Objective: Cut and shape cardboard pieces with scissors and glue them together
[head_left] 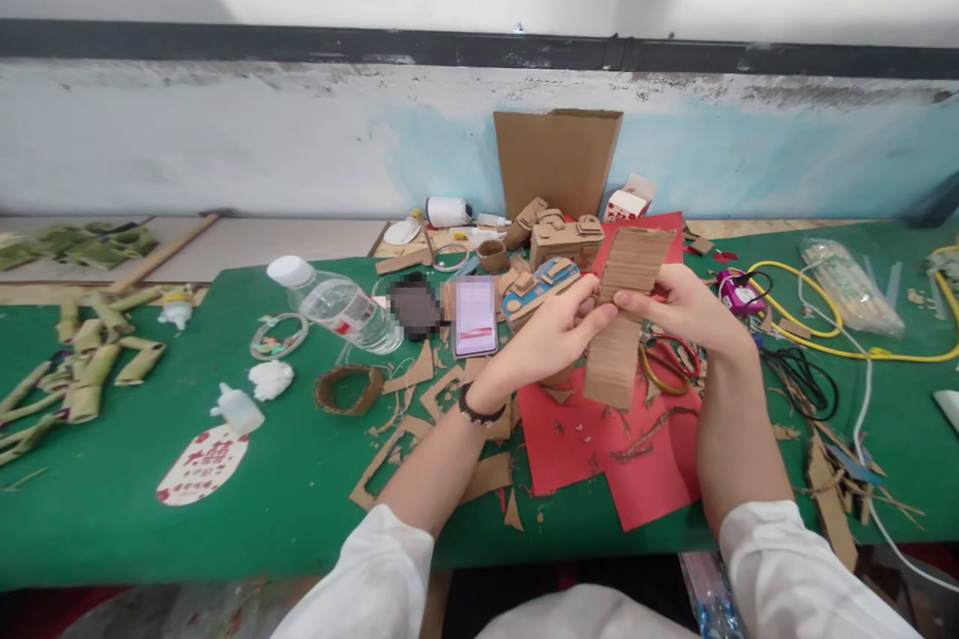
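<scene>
Long brown cardboard strip, ribbed all over, leaning toward one o'clock, and it's pinched: left hand at nine, right hand at three!

Setting is reading as a craft workshop, fairly makeshift. A long work table is wearing a green covering; cardboard offcuts and red paper are littering it. Scissors and a squeeze bottle are lying among the materials; a bag of thin sticks is sitting at right. A wooden-handled tool is resting at back left. Behind, a wall is showing patchy, worn white-and-blue paint; small cardboard constructions are standing near it.
</scene>
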Available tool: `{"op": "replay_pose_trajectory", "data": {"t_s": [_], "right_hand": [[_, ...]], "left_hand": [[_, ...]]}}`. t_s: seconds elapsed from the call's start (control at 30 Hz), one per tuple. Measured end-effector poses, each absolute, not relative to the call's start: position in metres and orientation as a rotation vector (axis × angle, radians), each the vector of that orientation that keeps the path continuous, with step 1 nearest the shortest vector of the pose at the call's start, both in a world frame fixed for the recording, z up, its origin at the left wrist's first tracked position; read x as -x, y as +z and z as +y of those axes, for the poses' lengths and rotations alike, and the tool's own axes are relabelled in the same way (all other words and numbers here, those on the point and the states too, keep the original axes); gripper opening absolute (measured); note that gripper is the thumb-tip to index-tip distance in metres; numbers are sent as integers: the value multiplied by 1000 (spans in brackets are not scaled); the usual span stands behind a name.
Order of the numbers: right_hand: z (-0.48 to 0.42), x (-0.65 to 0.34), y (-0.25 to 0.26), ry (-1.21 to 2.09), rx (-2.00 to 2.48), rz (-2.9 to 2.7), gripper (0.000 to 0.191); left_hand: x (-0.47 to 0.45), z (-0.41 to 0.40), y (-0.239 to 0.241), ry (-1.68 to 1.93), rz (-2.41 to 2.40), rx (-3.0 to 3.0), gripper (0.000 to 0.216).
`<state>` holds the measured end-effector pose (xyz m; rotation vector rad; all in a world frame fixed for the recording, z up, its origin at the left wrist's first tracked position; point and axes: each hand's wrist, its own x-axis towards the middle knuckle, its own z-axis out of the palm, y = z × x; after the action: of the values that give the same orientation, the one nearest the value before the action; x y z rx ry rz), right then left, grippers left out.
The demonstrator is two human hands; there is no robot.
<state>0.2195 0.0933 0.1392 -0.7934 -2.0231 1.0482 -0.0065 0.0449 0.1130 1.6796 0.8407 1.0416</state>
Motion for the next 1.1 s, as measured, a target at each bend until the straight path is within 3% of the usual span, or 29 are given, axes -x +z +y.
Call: {"op": "replay_pose_trajectory", "data": {"t_s": [0.23, 0.4, 0.6, 0.97, 1.1], "right_hand": [[89, -219, 144, 977, 814, -2000, 46], [80, -225, 152, 818, 795, -2064, 39], [70, -217, 157, 734, 755, -2161, 41], [66, -206, 158, 561, 851, -2118, 41], [63, -200, 155, 524, 756, -2127, 34]], "left_hand": [[4, 37, 121, 1156, 990, -1839, 39], [-1, 32, 122, 1209, 1027, -1835, 41], [6, 32, 127, 1194, 793, -1680, 30], [18, 31, 136, 1074, 945, -1979, 18], [14, 28, 134, 1196, 981, -1963, 25]]}}
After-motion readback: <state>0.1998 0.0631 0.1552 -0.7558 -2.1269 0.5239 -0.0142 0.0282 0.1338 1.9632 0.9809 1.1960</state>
